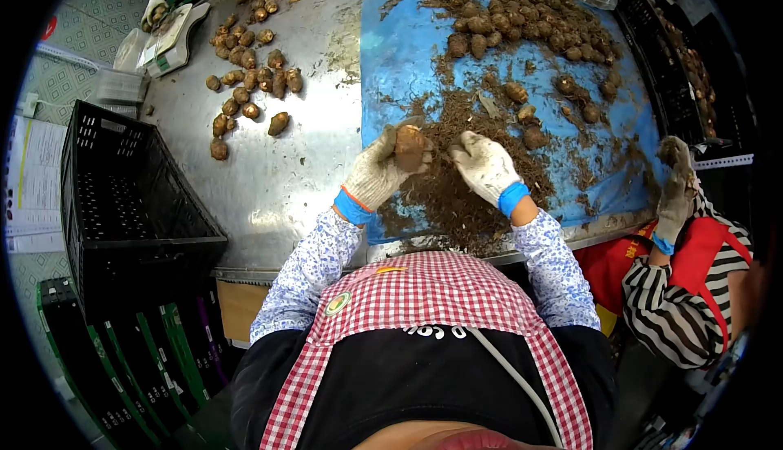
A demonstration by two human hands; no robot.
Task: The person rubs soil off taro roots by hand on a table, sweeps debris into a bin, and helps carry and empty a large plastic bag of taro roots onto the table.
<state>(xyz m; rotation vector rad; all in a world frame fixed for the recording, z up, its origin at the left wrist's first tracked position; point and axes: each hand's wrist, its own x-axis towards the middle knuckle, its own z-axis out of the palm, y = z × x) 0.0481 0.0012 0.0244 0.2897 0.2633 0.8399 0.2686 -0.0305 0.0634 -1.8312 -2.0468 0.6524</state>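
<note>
My left hand (371,174), in a dirty white knit glove, grips a brown taro corm (410,148) upright above the table. To its right, and apart from the corm, is my gloved right hand (487,171), with its fingers curled in; what they hold, if anything, is hidden. Beneath both hands a heap of brown root fibres and peelings (465,213) covers part of a blue sheet (383,58). Several trimmed taro corms (265,79) lie on the bare metal to the left. A pile of rough taro corms (489,26) sits farther back on the sheet.
A black crate (134,242) stands at the left edge of the metal table (318,205). A scale (171,46) is at the back left, near another person's gloved hands (155,11). A co-worker in stripes (677,303) stands at right, below a crate of corms (652,58).
</note>
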